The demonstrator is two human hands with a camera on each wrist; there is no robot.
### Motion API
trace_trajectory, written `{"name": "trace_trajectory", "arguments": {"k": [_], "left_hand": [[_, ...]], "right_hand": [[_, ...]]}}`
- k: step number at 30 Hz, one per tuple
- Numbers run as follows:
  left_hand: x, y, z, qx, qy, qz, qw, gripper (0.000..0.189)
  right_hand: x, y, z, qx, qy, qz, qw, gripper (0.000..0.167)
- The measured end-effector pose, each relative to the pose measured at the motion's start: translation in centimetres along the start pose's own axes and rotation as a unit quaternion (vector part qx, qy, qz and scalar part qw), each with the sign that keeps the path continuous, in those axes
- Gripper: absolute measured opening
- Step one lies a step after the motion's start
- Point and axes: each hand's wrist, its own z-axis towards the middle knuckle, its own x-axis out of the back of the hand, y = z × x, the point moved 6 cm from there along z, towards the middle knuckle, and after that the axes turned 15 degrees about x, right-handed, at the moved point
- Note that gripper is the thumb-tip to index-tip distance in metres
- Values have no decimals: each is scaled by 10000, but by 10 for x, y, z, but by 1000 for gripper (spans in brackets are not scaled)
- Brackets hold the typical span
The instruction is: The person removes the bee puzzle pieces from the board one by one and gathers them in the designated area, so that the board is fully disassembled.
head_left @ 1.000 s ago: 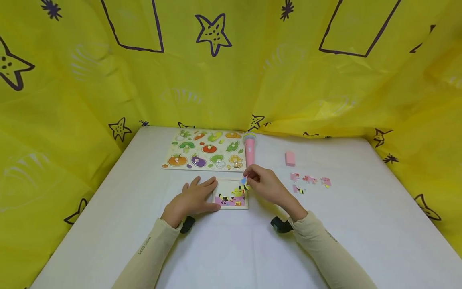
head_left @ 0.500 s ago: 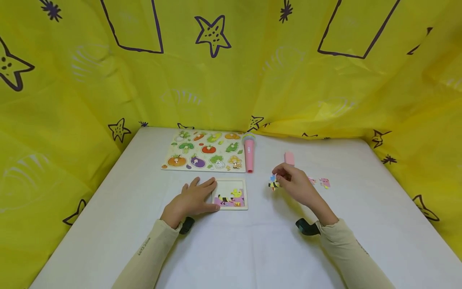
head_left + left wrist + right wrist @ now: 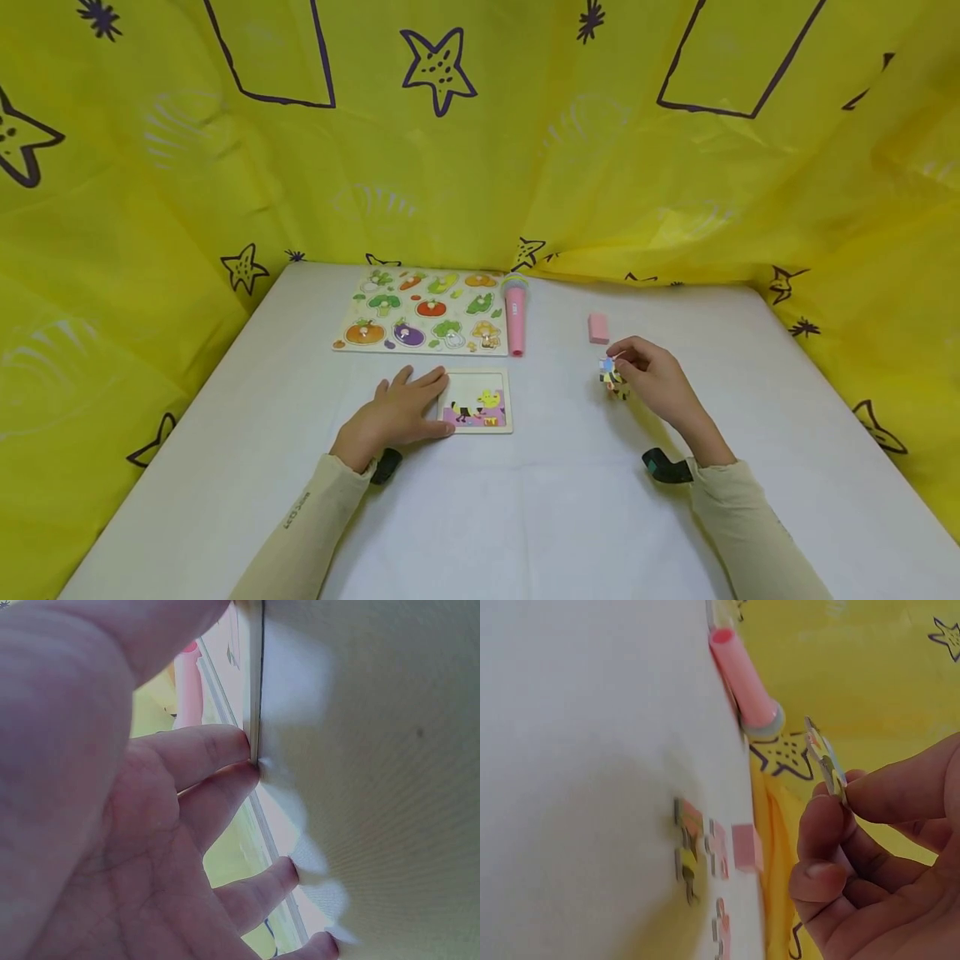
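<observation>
My right hand (image 3: 660,383) pinches a small jigsaw puzzle piece (image 3: 826,761) between thumb and fingers, held above the table. Below it in the right wrist view lie several loose puzzle pieces, among them a pink, yellow and black piece (image 3: 688,851); in the head view the hand mostly hides them. My left hand (image 3: 393,417) rests along the left side of the puzzle tray (image 3: 510,402), thumb at its near corner and a fingertip at its far corner. Its fingers are spread. Fitted pieces (image 3: 483,412) fill the tray's lower and right part.
Behind the tray lies a vegetable peg board (image 3: 405,347), with a pink toy microphone (image 3: 515,317) along its right side. A pink block (image 3: 597,328) stands beyond my right hand. Yellow patterned cloth (image 3: 450,183) hangs round the back and sides of the white table.
My right hand has moved right, from the tray's upper right corner to above the loose pieces, carrying the puzzle piece along. My left hand has stayed at the tray.
</observation>
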Motion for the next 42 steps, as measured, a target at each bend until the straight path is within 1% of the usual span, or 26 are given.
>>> {"name": "trace_trajectory", "arguments": {"k": [4,7,10,12,16,20,26,32,38,42], "left_hand": [[2,-1,-2,13,15,-9,10000,84],[2,-6,-5,80,-3,16,10000,84],[3,-13,-9,148,25,76,9999,84],[5,-16,-10,131,75,70,9999,84],[5,-16,-8,0,143,45,9999,85],[3,-15,-5,-7,126,49,9999,85],[3,-12,-5,-3,98,65,9999,85],[4,-8,-3,-36,75,34,10000,84],[1,-3,1,-105,87,4,9999,84],[-2,-1,2,-97,37,-45,9999,84]], "right_hand": [[8,8,-2,-153,65,-120,9998,19],[7,17,-5,-334,18,-136,9993,20],[4,24,-6,-507,-115,-146,9985,20],[5,27,-5,-592,-193,-221,9978,20],[13,33,-3,-784,-381,-405,9954,20],[18,39,-6,-968,-644,-446,9922,20],[23,45,-11,-996,-847,-682,9891,20],[25,49,-15,-1084,-910,-604,9881,18],[27,51,-17,-950,-968,-876,9869,16],[27,55,-21,-994,-955,-916,9862,14]]}}
